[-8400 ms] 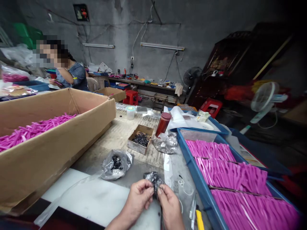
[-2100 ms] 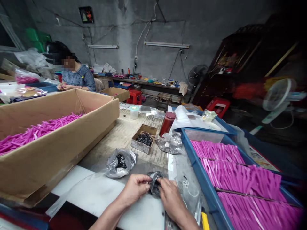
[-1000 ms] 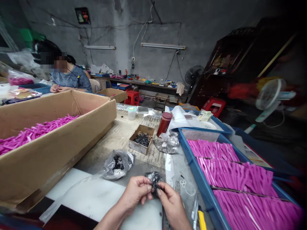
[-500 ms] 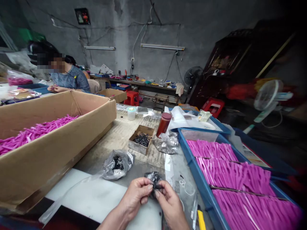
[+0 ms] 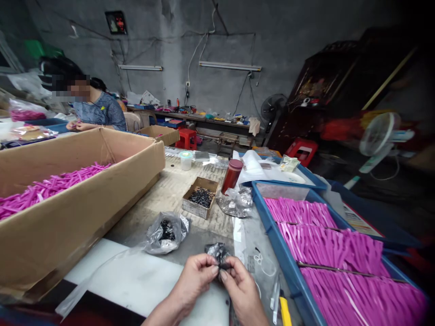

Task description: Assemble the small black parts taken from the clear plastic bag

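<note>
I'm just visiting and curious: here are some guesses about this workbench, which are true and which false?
1. Both hands pinch one small crumpled bag of dark parts. True: left hand and right hand hold the small bag.
2. The blue tray holds green sticks. False: the blue tray holds pink sticks.
3. The small cardboard box is empty. False: the small cardboard box holds dark parts.
4. A red bottle stands beyond that box. True: red bottle.
</note>
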`<state>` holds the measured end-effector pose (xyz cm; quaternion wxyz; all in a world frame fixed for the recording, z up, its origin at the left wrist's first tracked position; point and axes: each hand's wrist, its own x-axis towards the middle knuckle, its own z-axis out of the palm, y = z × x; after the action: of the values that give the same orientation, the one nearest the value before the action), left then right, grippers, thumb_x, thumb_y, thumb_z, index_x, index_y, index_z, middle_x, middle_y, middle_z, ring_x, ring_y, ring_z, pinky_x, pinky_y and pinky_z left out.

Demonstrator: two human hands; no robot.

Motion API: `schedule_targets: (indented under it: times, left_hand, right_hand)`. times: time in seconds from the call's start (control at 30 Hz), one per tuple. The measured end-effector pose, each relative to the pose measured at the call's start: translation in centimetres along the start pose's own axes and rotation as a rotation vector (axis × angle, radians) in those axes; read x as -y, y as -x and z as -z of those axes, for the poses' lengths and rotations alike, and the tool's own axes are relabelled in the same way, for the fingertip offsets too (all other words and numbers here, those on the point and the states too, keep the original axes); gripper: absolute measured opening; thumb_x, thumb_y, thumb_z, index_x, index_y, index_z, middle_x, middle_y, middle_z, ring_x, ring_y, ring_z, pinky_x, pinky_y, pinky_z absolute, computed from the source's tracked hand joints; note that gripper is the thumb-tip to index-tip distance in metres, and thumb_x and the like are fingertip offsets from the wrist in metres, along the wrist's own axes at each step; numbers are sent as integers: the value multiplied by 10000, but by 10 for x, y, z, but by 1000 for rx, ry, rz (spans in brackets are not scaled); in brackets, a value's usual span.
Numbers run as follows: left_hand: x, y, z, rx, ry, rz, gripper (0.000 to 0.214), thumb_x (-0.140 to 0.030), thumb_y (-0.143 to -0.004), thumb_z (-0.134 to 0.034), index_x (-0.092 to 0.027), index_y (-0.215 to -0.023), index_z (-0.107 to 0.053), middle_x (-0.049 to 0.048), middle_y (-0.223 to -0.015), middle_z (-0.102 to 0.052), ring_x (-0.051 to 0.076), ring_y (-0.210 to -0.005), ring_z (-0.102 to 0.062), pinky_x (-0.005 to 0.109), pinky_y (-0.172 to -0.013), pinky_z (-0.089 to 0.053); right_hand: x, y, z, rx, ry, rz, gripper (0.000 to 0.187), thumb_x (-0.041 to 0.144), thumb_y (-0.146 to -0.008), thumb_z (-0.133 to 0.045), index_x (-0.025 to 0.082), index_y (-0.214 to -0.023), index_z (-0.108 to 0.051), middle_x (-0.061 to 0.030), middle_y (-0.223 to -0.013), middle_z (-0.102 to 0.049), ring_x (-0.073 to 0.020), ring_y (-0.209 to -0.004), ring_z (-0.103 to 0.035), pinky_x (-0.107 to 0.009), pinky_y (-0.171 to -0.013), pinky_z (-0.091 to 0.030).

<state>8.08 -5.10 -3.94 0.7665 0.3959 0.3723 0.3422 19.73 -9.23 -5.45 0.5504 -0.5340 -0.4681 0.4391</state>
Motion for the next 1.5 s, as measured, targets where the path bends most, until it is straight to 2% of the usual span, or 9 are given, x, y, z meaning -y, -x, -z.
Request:
schedule_targets:
  times: [0.27, 0.93, 1.5]
  left_hand:
    - [4, -3, 1, 12, 63, 1, 194, -262, -583, -624, -124, -650, -506, -82, -452, -336, 11, -363, -185, 158, -346, -119]
    - [8, 0, 1, -10, 71, 5, 207, -241, -560, -647, -120, -653, -507, -83, -435, -350, 6, -349, -212, 153, -343, -141]
    - [8, 0, 1, -29, 32, -16, 214, -244, -552, -652, -119, -639, -502, -82, -420, -349, 12, -348, -222, 158, -345, -135]
  right_hand:
    - [5, 3, 0, 33, -47, -10, 114, 234, -740, -453, 186, -837, -489, 10, -655, -515, -136, -609, -477, -223, -553, -387]
    - [-1, 2, -2, -100, -136, -60, 134, 240, -692, -521, 180, -808, -492, 2, -659, -566, -150, -619, -528, -227, -554, -414]
    - [0, 2, -5, -145, -180, -44, 116, 230, -681, -526, 187, -785, -496, 0, -675, -582, -154, -641, -542, -233, -582, -422]
